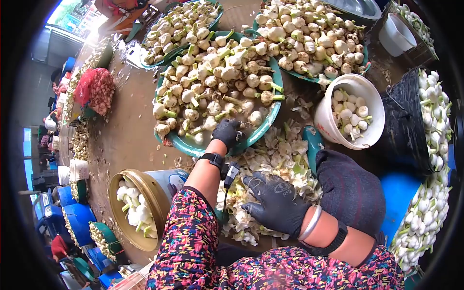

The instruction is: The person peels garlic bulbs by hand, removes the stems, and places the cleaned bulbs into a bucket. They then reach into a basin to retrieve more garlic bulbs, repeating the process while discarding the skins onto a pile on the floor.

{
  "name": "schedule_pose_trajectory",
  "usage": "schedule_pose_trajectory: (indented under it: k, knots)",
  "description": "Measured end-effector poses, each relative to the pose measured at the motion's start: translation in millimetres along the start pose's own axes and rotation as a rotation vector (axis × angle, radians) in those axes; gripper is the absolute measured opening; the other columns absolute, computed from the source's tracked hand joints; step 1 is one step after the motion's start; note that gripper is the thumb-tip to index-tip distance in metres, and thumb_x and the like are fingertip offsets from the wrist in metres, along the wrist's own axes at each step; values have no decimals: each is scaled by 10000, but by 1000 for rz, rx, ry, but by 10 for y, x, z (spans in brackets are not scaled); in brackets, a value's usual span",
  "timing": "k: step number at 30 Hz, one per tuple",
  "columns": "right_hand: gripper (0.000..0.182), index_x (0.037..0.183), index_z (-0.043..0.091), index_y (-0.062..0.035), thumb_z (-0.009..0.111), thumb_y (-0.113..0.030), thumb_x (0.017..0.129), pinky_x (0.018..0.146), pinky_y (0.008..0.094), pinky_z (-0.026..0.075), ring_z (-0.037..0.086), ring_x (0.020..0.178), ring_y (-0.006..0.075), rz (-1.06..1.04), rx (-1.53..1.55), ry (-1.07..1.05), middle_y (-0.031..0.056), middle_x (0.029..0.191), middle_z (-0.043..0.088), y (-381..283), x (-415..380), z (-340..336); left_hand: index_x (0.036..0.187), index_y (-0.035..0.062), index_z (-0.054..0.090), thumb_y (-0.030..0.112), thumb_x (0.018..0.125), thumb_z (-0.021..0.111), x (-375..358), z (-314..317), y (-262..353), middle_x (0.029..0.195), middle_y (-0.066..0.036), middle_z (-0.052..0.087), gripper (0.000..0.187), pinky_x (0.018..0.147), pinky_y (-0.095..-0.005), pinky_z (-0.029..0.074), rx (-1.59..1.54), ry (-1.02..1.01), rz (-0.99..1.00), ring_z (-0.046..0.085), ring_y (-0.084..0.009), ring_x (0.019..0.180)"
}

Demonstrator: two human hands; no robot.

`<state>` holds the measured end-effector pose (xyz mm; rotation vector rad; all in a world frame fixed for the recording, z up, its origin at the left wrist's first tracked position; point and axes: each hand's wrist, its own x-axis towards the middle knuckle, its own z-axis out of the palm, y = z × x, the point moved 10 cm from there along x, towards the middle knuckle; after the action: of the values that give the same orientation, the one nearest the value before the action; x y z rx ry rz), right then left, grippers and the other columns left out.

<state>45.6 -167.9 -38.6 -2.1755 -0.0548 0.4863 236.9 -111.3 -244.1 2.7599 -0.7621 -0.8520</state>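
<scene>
My left hand (pixel 228 135), in a dark glove, reaches over the near rim of a green tub (pixel 276 108). Its fingers curl down among unpeeled garlic bulbs (pixel 212 77) lying in murky water; whatever is in them is hidden. Lower right, my right hand (pixel 276 200), also gloved, hovers or rests above a heap of garlic peelings (pixel 285 150), fingers apart and nothing visible in them. A small black device on a cable (pixel 232 175) hangs by my left wrist. Beyond my right hand, a green handle-like piece (pixel 313 147) sticks up beside my knee (pixel 350 188).
Peeled garlic fills a white bucket (pixel 325 113), a yellowish bucket (pixel 126 232) and a black-lined container (pixel 403 125). Two more garlic tubs (pixel 368 60) stand farther back. A red net bag (pixel 89 87) sits on the wet floor (pixel 130 135). Blue barrels (pixel 77 224) line the left side.
</scene>
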Motion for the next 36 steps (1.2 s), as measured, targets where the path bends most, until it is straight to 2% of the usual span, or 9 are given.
schedule_pose_trajectory:
  k: [8,10,14,18,20,26,28,29,36]
  knots:
    - [788,1380,251,-83,637,-247,713,966,438,353,392,1179,414,-152,195,376,300,1286,374,-30,-29,-316,872,39,631,84,771,621,-1079,-566,-20,766,-25,621,111,624,-309,465,-1417,200,95,581,-166,693]
    - [878,1407,180,-123,664,-244,685,983,430,340,355,1214,412,-187,216,484,276,1331,333,-53,17,-348,844,61,629,57,718,641,-1891,-1218,852,782,-69,618,126,652,-346,468,-233,547,716,582,-248,712]
    - [525,1170,496,-56,660,-131,678,902,337,419,540,1040,253,-392,706,459,164,1112,546,-48,115,-260,818,108,644,31,692,638,-2625,-1394,1218,784,-69,626,148,760,-357,474,1,725,782,598,-262,803]
    - [433,1134,473,-26,655,-101,748,665,275,518,588,765,132,-252,1132,310,82,938,585,-30,10,-177,985,10,604,61,789,594,-2786,-1691,695,860,-59,642,203,708,-264,488,-20,769,287,615,-161,796]
    - [402,1131,439,-26,635,-126,794,604,299,540,603,733,165,-149,1411,186,95,918,571,-11,22,-28,1050,-5,580,89,817,589,-2700,-1284,648,907,-42,629,251,698,-252,481,-1303,328,335,596,-115,801]
    - [460,1167,444,-41,600,-326,841,697,358,532,570,871,162,-166,1431,-168,71,998,538,-235,7,288,1085,-46,554,81,841,511,-2920,-1352,943,1012,-81,596,279,770,-278,473,-1019,469,408,575,-150,885]
    - [485,1176,445,-29,641,-290,818,748,338,515,543,942,141,-129,1260,-197,78,1061,522,-278,-13,297,968,-35,572,33,814,515,-3133,-1498,1237,945,-100,602,178,745,-298,478,-129,782,634,587,-183,859]
    - [515,1167,442,-21,673,-280,787,767,322,509,571,921,165,-297,1046,46,94,1048,537,-311,-50,96,866,-10,560,-47,750,549,-2893,-1288,827,894,-135,593,122,703,-330,483,-740,567,274,594,-257,789]
    - [563,1213,447,0,710,-89,723,863,281,456,533,1007,134,-558,1015,312,90,1130,553,-414,-171,-122,870,13,576,-83,689,601,-3098,-1454,1177,829,-160,597,206,686,-366,488,-179,902,629,587,-333,777]
